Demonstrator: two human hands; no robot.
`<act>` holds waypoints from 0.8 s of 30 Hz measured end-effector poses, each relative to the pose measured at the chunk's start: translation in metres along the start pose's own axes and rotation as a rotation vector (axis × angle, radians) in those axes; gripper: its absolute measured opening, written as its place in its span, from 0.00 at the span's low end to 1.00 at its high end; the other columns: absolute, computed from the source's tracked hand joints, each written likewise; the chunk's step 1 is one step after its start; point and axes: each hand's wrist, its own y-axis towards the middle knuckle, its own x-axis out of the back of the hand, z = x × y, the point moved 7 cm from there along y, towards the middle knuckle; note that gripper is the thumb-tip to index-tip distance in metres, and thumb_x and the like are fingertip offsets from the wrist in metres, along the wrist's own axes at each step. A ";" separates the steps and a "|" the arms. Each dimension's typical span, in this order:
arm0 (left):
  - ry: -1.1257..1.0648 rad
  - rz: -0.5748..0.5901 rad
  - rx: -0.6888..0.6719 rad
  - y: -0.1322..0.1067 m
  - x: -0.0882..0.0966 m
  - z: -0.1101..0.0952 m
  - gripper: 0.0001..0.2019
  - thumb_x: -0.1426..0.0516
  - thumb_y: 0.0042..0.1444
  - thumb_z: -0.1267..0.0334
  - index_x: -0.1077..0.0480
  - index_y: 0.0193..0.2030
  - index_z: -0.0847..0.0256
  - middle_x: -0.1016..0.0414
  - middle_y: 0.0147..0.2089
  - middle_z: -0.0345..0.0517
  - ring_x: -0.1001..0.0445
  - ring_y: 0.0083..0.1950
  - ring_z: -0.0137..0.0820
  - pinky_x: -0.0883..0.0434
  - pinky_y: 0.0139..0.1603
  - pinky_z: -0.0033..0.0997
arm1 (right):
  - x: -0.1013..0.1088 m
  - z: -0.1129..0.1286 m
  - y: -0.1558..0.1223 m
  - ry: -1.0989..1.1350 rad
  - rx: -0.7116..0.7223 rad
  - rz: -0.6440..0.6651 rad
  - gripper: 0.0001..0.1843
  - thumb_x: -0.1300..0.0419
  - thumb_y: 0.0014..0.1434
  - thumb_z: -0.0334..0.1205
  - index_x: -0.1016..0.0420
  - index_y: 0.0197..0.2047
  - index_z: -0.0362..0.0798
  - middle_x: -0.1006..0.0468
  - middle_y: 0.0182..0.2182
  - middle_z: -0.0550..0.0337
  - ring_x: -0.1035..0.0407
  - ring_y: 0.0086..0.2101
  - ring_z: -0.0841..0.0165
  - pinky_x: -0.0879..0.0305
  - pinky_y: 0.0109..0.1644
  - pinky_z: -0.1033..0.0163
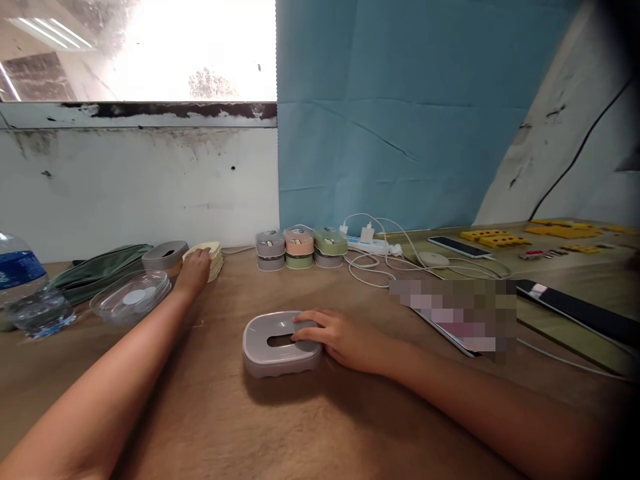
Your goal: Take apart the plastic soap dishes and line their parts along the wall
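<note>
My right hand (345, 337) holds the right end of a pinkish-grey oval lid (260, 328) with a long slot in its top. Its fingers lie over the lid, reaching the slot, and the thumb is hidden. A shadow falls on the table under the lid's wavy lower edge. At the back left, my left hand (197, 268) is closed over the top of a stack of pale yellow scallop-edged pieces (215, 261). Beside that stack sit a grey slotted box (165, 257) and clear plastic trays (130, 300).
A water bottle (20, 273) and a green pouch (107, 267) lie at the left. Small stacked boxes (299, 245) line the wall. At the right are a power strip (370, 245), white cables, phones (460, 247) and yellow parts (493, 238).
</note>
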 end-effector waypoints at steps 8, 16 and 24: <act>-0.540 -0.200 -0.132 -0.077 0.089 -0.057 0.15 0.53 0.59 0.65 0.40 0.53 0.61 0.35 0.48 0.50 0.34 0.50 0.34 0.35 0.52 0.35 | 0.026 -0.001 -0.002 -0.088 -0.022 -0.306 0.32 0.51 0.48 0.22 0.45 0.56 0.51 0.49 0.58 0.51 0.47 0.56 0.60 0.42 0.54 0.52; -0.735 0.224 -0.544 -0.130 0.091 -0.103 0.19 0.57 0.61 0.70 0.43 0.58 0.55 0.40 0.55 0.50 0.41 0.59 0.32 0.40 0.59 0.34 | 0.043 0.022 -0.011 -0.105 0.103 -0.417 0.35 0.47 0.45 0.29 0.49 0.58 0.50 0.44 0.56 0.51 0.48 0.56 0.59 0.46 0.56 0.51; -0.767 0.282 -0.367 -0.119 0.065 -0.081 0.16 0.56 0.61 0.66 0.39 0.55 0.57 0.38 0.52 0.51 0.36 0.54 0.33 0.37 0.56 0.34 | -0.007 -0.009 -0.004 0.379 -0.200 -0.118 0.48 0.34 0.41 0.47 0.56 0.60 0.47 0.45 0.56 0.47 0.45 0.54 0.56 0.43 0.55 0.53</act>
